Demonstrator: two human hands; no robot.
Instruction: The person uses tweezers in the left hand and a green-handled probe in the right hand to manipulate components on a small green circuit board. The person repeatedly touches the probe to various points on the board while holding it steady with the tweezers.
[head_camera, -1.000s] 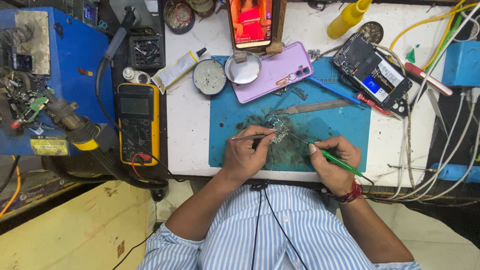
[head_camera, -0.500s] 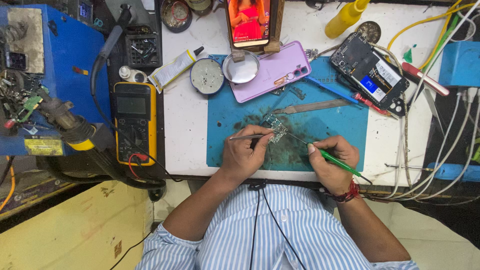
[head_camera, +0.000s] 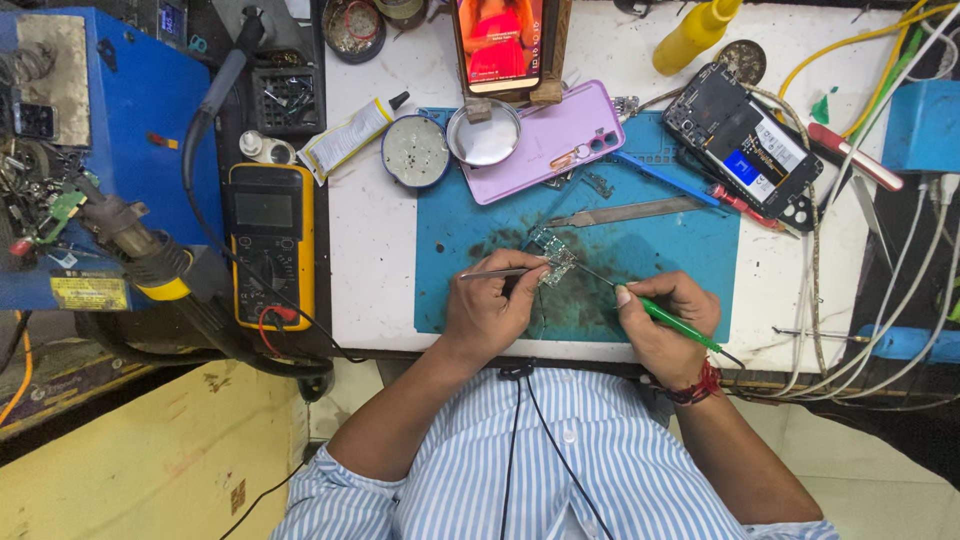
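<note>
Over the blue mat (head_camera: 690, 250) on the white counter (head_camera: 370, 270), both hands are at work on a small circuit board (head_camera: 556, 266) lying near the mat's middle. The left hand (head_camera: 490, 310) has its grip clenched on thin metal tweezers (head_camera: 497, 273), whose tips rest on the board's near-left edge as if pinning it down. The right hand (head_camera: 665, 325) grips a green-handled tool (head_camera: 672, 322) like a pen, its fine point reaching toward the board's right side; whether the point actually touches, I cannot tell.

From where things lie, the job looks to be in its middle. A dark phone (head_camera: 745, 140) sits opened up beyond the mat's far-right corner, its insides showing, and a lilac phone back (head_camera: 545, 140) lies face down at the mat's far edge, so the taking-apart seems done. A metal strip (head_camera: 625, 212) lies on the mat just beyond the board. Nothing suggests reassembly has begun: the board is out on the mat and the opened phone is not closed.

A yellow meter (head_camera: 268, 245) sits well to the left of the mat, untouched.
</note>
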